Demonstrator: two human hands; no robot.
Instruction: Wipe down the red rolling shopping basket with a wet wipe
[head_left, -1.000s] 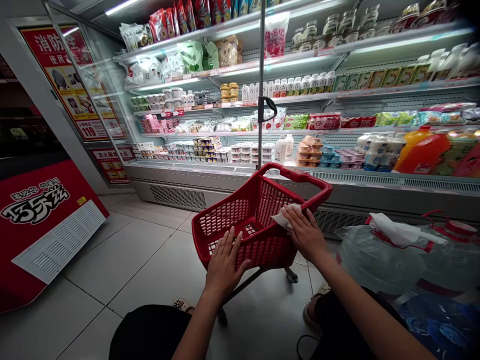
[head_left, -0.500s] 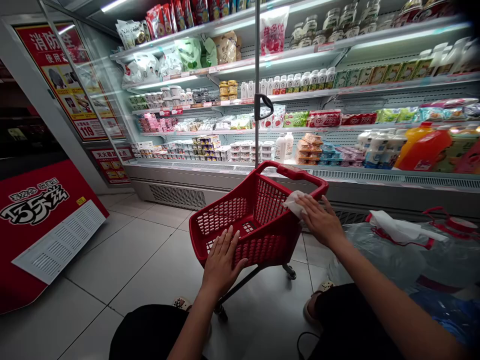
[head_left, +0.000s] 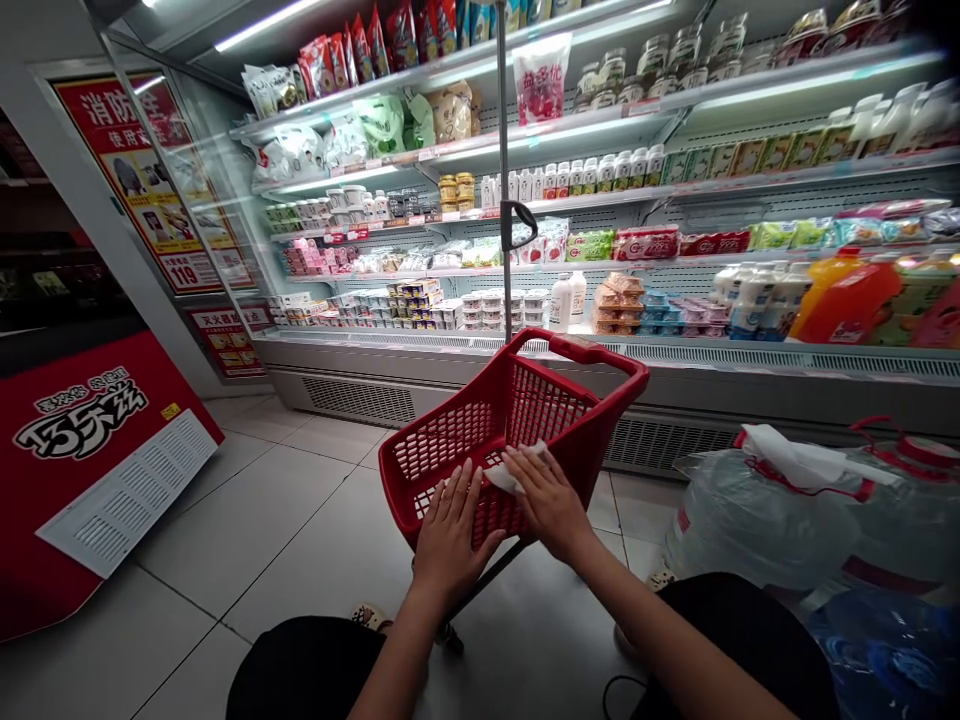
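Note:
A red plastic shopping basket cart (head_left: 450, 435) with mesh sides and wheels stands between my knees and the refrigerated shelves. My left hand (head_left: 452, 535) lies spread on the basket's near rim, with no item in it. Farther right along the same rim, my right hand (head_left: 546, 495) presses a crumpled white cloth or tissue (head_left: 504, 478) against the edge. Part of the cloth shows beyond the fingertips. The raised handle (head_left: 581, 348) is at the cart's far right, touched by neither hand.
Large clear water bottles (head_left: 757, 515) stand at the right, with white material (head_left: 799, 455) on their red handles. A red freezer (head_left: 97, 430) is at the left. The stocked dairy cooler (head_left: 337, 340) spans the back behind glass doors.
My right hand has slid with the white cloth along the rim, from near the handle down and left towards my left hand. My left hand has stayed on the rim.

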